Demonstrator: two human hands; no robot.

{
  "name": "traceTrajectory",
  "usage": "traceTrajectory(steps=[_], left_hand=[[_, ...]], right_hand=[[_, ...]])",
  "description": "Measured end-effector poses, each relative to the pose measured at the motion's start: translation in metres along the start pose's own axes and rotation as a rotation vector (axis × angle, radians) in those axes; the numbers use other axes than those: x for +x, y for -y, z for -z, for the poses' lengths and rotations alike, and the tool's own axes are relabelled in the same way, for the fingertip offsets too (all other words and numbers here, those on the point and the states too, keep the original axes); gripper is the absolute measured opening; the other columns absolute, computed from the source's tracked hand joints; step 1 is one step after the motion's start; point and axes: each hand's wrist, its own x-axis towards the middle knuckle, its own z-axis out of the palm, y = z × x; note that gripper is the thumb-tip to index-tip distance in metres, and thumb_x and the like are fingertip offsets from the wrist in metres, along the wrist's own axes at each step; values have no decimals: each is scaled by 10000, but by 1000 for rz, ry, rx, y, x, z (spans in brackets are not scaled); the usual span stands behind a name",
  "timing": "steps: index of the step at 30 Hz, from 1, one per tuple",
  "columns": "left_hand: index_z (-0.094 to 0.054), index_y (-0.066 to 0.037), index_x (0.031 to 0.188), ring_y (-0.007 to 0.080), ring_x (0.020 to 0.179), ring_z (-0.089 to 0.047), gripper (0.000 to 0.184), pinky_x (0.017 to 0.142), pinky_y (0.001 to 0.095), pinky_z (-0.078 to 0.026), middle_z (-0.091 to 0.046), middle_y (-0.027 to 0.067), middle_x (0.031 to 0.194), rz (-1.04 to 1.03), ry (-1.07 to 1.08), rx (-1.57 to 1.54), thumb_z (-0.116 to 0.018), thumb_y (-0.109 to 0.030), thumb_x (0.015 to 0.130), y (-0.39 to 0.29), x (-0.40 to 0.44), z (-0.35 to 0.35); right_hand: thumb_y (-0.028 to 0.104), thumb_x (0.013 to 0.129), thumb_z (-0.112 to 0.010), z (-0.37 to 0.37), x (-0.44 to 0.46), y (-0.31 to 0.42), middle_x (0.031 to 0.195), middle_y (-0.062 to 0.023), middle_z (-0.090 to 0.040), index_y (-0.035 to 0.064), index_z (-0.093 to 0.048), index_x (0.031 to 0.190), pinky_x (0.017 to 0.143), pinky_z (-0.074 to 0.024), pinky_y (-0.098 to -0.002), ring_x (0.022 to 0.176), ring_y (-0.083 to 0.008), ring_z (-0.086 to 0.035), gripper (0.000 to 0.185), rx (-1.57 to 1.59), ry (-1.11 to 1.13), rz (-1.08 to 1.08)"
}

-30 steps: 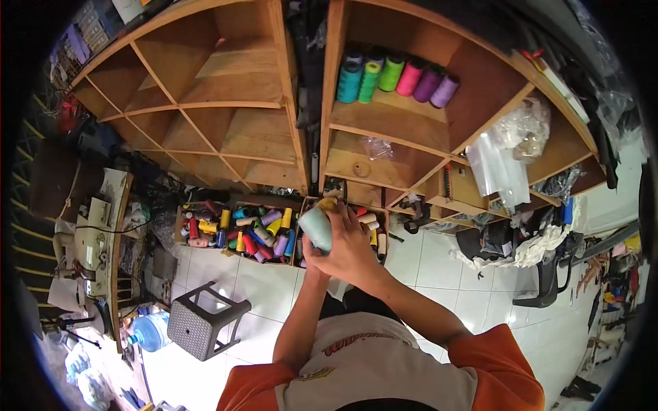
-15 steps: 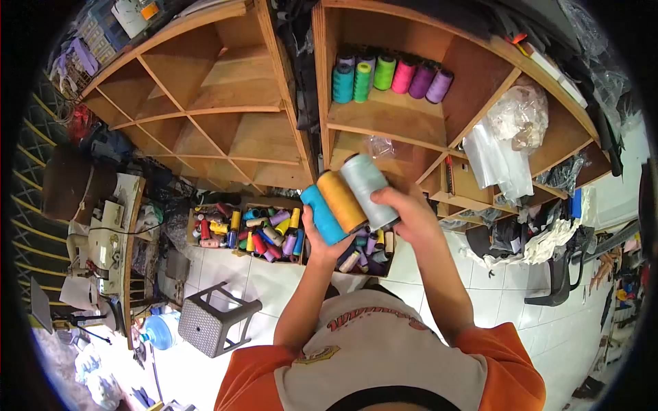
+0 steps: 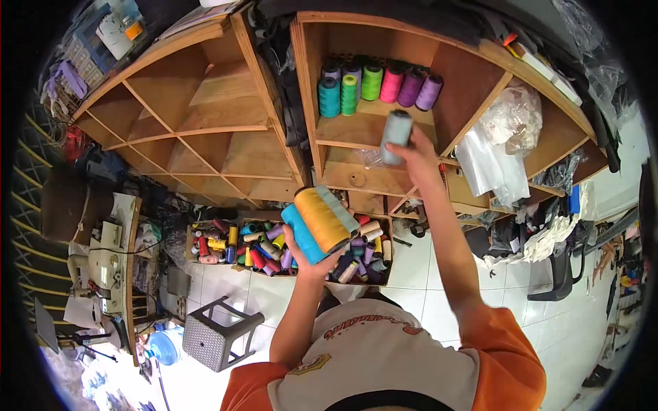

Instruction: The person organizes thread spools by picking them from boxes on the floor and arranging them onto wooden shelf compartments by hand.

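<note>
My right hand (image 3: 421, 161) grips a pale grey thread spool (image 3: 397, 131) and lifts it in front of the upper shelf compartment (image 3: 360, 129). Cradled in my left hand (image 3: 314, 266) are a turquoise thread spool (image 3: 301, 236), a golden-yellow thread spool (image 3: 321, 216) and another pale grey thread spool (image 3: 341, 209), pressed side by side; some of my fingers are hidden behind them. Inside that compartment, thread spools stand upright in a group: a teal one (image 3: 329, 97), a pink one (image 3: 393, 85), a lilac one (image 3: 429, 93) and several others.
Boxes on the floor hold many mixed spools (image 3: 267, 248). Left of the shelf stands a second wooden shelf (image 3: 219, 130). Plastic bags (image 3: 507, 130) fill the compartment at right. A grey stool (image 3: 218, 335), a water bottle (image 3: 164, 346) and a sewing machine (image 3: 108, 257) are at left.
My right hand has moved up and away from my left hand, carrying a grey spool toward the shelf. A second grey spool now shows beside the yellow one in my left hand.
</note>
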Motion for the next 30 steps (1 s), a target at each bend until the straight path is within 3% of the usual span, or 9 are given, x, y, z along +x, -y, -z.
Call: traceTrajectory(steps=[4, 7, 10, 14, 17, 20, 26, 30], left_hand=[[-312, -148, 1399, 373, 1263, -384, 947, 1057, 521, -293, -399, 142, 1380, -3, 18, 65, -613, -684, 678, -8, -8, -4], [-330, -142, 1387, 370, 1252, -381, 927, 1041, 541, -290, -401, 167, 1362, -70, -89, -6, -603, -678, 682, -10, -15, -1], [-374, -144, 1354, 335, 1233, -403, 904, 1031, 548, -294, -425, 145, 1342, -71, -94, 8, -614, -678, 665, -15, -22, 7], [-382, -156, 1351, 314, 1223, -422, 907, 1023, 551, -306, -442, 119, 1338, -100, -145, 41, -643, -666, 648, -21, -30, -2], [-382, -162, 1354, 316, 1229, -416, 904, 1022, 561, -298, -435, 116, 1348, -125, -152, 57, -617, -682, 652, -25, -32, 5], [-388, -164, 1351, 318, 1228, -416, 903, 1018, 566, -298, -436, 109, 1349, -149, -202, 65, -597, -698, 654, -27, -32, 9], [-380, -161, 1355, 311, 1213, -435, 891, 1017, 519, -328, -447, 112, 1335, -121, -155, 74, -605, -685, 671, -29, -31, 4], [-395, -177, 1346, 295, 1202, -454, 859, 1027, 512, -324, -473, 84, 1320, -103, -153, 72, -618, -662, 672, -27, -31, 12]], right_hand=[[15, 651, -752, 4, 78, -42, 1089, -95, -608, 3, -476, 1212, 862, -442, -317, 983, -179, -579, 625, -121, 3, 140], [23, 658, -753, -11, 121, -72, 1099, -105, -610, 2, -467, 1195, 873, -437, -317, 1000, -192, -580, 608, -132, 5, 375], [26, 660, -757, -20, 147, -104, 1126, -126, -604, 0, -465, 1176, 886, -428, -318, 1028, -210, -576, 593, -165, -69, 437], [69, 651, -774, -31, 154, -114, 1143, -178, -590, -17, -432, 1172, 889, -429, -331, 1064, -272, -568, 630, -269, -211, 444], [88, 642, -781, -35, 141, -107, 1129, -198, -587, -23, -422, 1187, 883, -435, -353, 1072, -318, -556, 662, -535, -322, 444], [115, 657, -756, -33, 141, -115, 1108, -224, -587, -17, -421, 1206, 846, -460, -400, 1032, -376, -565, 656, -548, -343, 456], [149, 690, -683, -31, 122, -102, 984, -242, -625, 6, -526, 1119, 728, -494, -478, 866, -409, -618, 479, -824, -469, 378], [143, 674, -705, -26, 121, -109, 851, -220, -648, 9, -600, 987, 707, -506, -444, 807, -376, -640, 356, -815, -429, 323]])
